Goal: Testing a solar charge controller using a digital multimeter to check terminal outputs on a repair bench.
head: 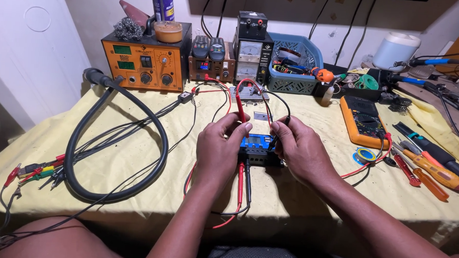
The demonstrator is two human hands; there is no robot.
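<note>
A red probe (240,108) is being pinched between the fingers of the left hand (219,146), and a black probe (280,132) is being gripped in the same way by the right hand (300,150). Both tips are being pressed down onto a small blue-faced module (255,144) lying on the yellow cloth (309,199) at the middle of the bench, between the two hands.

A slip seems likely to be the main risk: the tips are being held close together, and two neighbouring contacts could be bridged if either hand wavers. The module is being steadied only by the hands, so it could be nudged aside.

Red and black leads (242,186) are being trailed toward the near edge and could be snagged by a wrist. A thick black hose (136,140) is lying looped to the left, with an orange soldering station (145,58) and a bench power supply (251,55) behind it. An orange multimeter (363,118) and orange-handled screwdrivers (429,174) are lying to the right, well apart.
</note>
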